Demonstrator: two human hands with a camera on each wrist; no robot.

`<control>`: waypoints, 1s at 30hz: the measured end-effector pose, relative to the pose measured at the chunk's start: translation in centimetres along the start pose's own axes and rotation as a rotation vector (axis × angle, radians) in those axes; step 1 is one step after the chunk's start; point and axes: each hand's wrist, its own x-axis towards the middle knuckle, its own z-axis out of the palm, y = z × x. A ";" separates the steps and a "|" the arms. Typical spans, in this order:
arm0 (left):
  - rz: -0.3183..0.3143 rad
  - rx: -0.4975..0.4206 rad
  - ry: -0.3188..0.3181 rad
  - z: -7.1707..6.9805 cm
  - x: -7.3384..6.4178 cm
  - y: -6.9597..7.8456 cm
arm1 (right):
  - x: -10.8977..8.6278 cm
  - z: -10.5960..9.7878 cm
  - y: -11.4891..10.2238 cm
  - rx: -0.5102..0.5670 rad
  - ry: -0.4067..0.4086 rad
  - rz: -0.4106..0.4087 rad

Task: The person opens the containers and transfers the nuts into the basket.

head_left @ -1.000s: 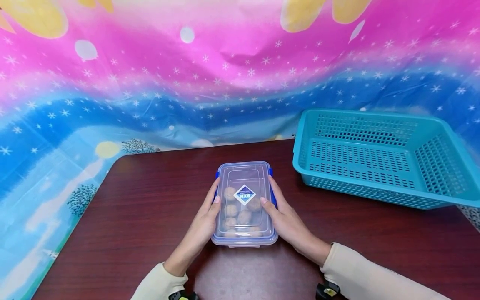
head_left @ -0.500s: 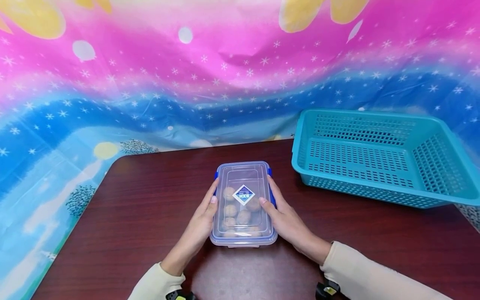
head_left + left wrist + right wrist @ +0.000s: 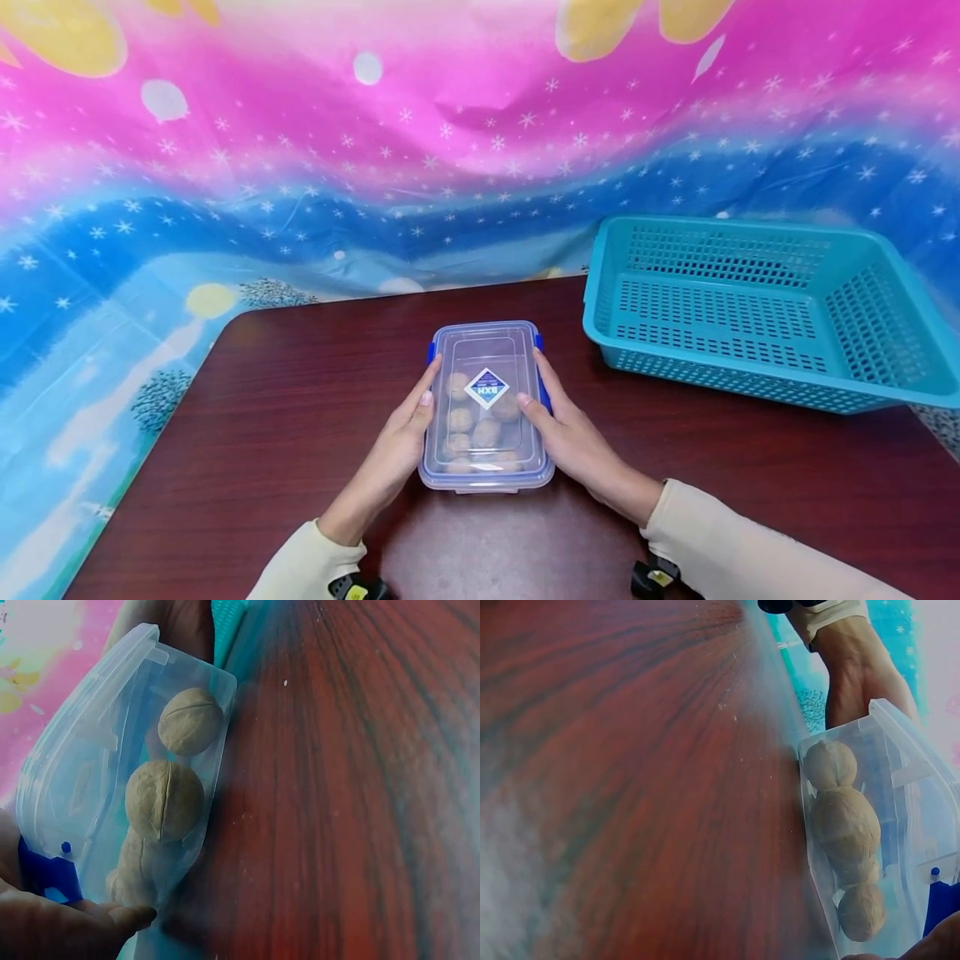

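A clear plastic food container (image 3: pixel 486 342) with a blue-edged lid and blue side latches lies on the table in the middle of the head view. Through its lid and walls show several walnuts (image 3: pixel 486 432), gathered towards the near end. On the left side my left hand (image 3: pixel 397 437) grips the container, its fingers along the wall by a blue latch (image 3: pixel 52 874). From the right my right hand (image 3: pixel 577 433) holds the opposite side, thumb on the lid's edge. In both wrist views the walnuts (image 3: pixel 846 821) rest along the container's bottom. The right fingers' undersides are mostly hidden.
A turquoise perforated basket (image 3: pixel 720 358) stands at the back right of the dark red wooden table (image 3: pixel 300 392). Behind the table hangs a pink and blue patterned cloth (image 3: pixel 450 167).
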 end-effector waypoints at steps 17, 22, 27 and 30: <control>0.009 0.157 0.014 -1.4 0.2 -0.6 | 0.1 0.1 -0.1 -0.008 0.000 0.011; 0.025 0.219 0.047 -1.3 0.3 -0.5 | 0.1 0.1 -0.1 -0.005 0.003 0.009; 0.003 0.187 0.050 -0.9 0.2 -0.2 | 0.1 0.1 -0.1 -0.008 0.004 0.012; -0.018 0.147 0.040 -0.5 0.1 -0.2 | 0.1 0.1 0.0 -0.007 0.005 0.012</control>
